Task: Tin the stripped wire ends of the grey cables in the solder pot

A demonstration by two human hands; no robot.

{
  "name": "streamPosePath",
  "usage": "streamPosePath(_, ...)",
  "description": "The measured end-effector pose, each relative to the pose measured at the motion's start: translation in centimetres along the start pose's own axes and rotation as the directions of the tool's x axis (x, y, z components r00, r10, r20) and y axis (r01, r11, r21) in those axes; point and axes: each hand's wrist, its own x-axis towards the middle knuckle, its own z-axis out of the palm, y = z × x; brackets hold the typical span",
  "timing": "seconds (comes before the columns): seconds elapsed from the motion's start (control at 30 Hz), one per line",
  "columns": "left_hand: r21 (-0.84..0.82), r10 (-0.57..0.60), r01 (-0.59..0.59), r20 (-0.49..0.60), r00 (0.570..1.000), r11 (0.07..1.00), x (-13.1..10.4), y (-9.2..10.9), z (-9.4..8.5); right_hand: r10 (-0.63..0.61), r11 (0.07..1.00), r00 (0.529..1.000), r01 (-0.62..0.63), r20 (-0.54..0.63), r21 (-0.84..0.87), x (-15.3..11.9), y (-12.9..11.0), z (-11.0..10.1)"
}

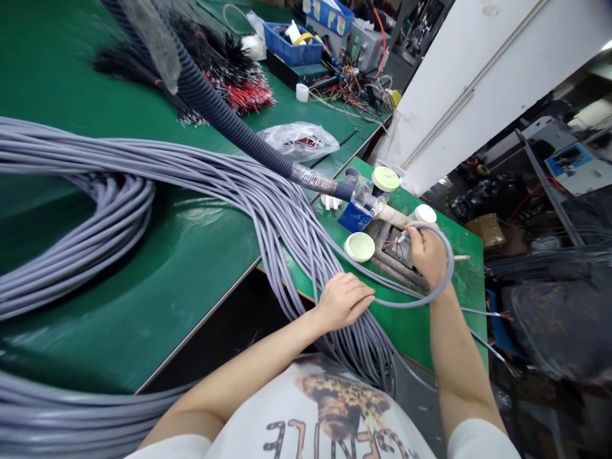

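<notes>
My right hand [429, 254] pinches a grey cable [450, 264] near its stripped end. Thin coloured wires fan out from that end over a dark, square metal pot [398, 250] in a worn block. From there the cable loops round behind my right wrist and back to my left hand [345, 299], whose fingers are closed on it. Under my left hand runs a thick bundle of grey cables [287, 220], hanging over the table's edge. A ribbed hose [229, 121] ends in a pale nozzle beside the pot.
Around the pot stand an open pale tub [359, 247], a yellow-lidded jar [386, 179] and a white-lidded jar [425, 213]. The green table [205, 255] carries coiled cable, bunches of black and red wires [246, 89], a plastic bag [301, 140] and a blue bin [292, 48].
</notes>
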Motion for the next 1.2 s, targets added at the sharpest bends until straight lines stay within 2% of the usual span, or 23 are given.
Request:
streamPosePath(0.1, -0.023, -0.001, 0.001, 0.001, 1.000, 1.000, 0.0, 0.0, 0.1, 0.054, 0.997, 0.998, -0.055, -0.027, -0.058, -0.7, 3.1, -0.4)
streamPosePath(0.23, -0.031, 0.003, -0.003, -0.013, 1.000, 1.000, 0.1, 0.1, 0.1, 0.116, 0.987, 0.992, -0.120, -0.050, -0.103, -1.3, 6.4, 0.3)
streamPosePath(0.4, -0.017, -0.001, 0.001, -0.007, 1.000, 1.000, 0.0, 0.0, 0.2, 0.165, 0.977, 0.986, -0.168, -0.031, -0.130, -1.5, 8.3, 1.4)
streamPosePath(0.67, -0.016, -0.001, 0.001, -0.004, 1.000, 1.000, 0.0, 0.0, 0.2, 0.174, 0.974, 0.985, -0.173, -0.009, -0.149, -1.6, 9.2, 1.9)
streamPosePath(0.83, -0.014, 0.001, -0.001, -0.010, 1.000, 1.000, 0.0, 0.0, 0.2, 0.133, 0.964, 0.991, -0.134, -0.020, -0.228, -1.9, 9.6, 2.4)
streamPosePath(1.0, -0.007, 0.001, -0.001, -0.009, 1.000, 1.000, 0.1, 0.1, 0.2, 0.150, 0.954, 0.989, -0.146, -0.003, -0.261, -1.8, 9.6, 2.8)
streamPosePath(1.1, -0.007, 0.005, -0.005, -0.011, 1.000, 1.000, 0.2, 0.1, 0.2, 0.155, 0.964, 0.988, -0.153, -0.011, -0.216, -2.0, 8.5, 1.9)
streamPosePath(1.2, -0.011, -0.002, 0.002, -0.015, 1.000, 1.000, 0.1, 0.1, 0.3, 0.128, 0.984, 0.990, -0.133, -0.051, -0.119, -2.9, 5.7, -0.1)
